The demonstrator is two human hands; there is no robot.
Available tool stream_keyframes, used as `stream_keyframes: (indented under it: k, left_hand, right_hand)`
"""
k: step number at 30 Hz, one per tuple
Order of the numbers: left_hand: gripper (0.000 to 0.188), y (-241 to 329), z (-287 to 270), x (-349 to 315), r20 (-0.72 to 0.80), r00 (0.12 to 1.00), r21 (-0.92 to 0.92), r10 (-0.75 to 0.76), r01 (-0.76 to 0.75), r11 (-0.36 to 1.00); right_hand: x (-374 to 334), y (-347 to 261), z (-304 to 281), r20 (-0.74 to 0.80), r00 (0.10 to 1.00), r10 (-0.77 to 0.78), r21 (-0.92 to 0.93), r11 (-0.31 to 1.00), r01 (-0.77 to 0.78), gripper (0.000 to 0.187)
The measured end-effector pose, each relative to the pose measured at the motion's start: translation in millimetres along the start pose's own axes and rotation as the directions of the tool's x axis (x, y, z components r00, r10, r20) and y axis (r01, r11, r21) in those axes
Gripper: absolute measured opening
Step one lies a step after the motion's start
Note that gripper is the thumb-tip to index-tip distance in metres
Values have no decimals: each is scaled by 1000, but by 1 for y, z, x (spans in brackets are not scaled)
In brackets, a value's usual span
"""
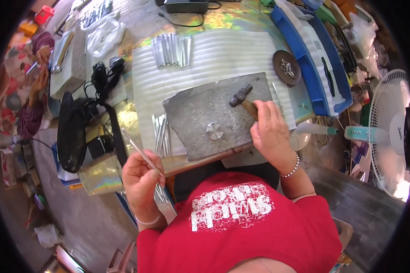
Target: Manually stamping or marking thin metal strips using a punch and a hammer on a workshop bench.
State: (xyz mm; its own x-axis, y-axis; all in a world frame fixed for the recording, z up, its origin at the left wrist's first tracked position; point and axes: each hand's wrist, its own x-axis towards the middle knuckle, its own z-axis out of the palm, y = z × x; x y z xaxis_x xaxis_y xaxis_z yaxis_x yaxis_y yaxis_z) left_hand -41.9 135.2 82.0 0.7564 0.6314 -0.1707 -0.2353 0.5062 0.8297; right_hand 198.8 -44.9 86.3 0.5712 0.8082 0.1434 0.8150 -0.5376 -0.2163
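My left hand is closed around a thin silvery metal rod, which slants up past the front edge of the table. In my right hand is the wooden handle of a hammer; its dark head rests on or just over a grey stone slab. A small shiny round metal piece sits on the slab near its front edge. Left of the slab lies a loose bunch of metal rods, close to my left hand. Several more rods are lined up farther back.
White foam sheet covers the table under the slab. A brown round dish with small metal bits and a blue tray stand right. A black bag lies left. Another person's hands work at far left; a fan stands right.
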Motion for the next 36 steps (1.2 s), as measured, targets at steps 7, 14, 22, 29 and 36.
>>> stream_keyframes:
  k: [7, 14, 22, 29, 36]
  left_hand:
    - [19, -16, 45, 9, 0, 1000, 300, 0, 0, 954]
    - [15, -25, 50, 21, 46, 997, 319, 70, -81, 944]
    - [14, -39, 53, 19, 20, 996, 574, 87, -83, 815]
    - [12, -43, 51, 23, 40, 996, 617, 81, -89, 782]
    - [14, -47, 46, 26, 55, 994, 643, 90, -104, 759]
  right_hand:
    - [1, 40, -7, -39, 990, 139, 508, 855, -100, 25]
    - [34, 135, -10, -148, 844, 515, 573, 741, -351, 15]
    - [84, 183, 19, -196, 898, 395, 342, 885, -315, 20]
    - [102, 197, 26, -55, 927, 371, 249, 904, -347, 19]
    - [111, 199, 23, 34, 921, 389, 173, 905, -389, 18]
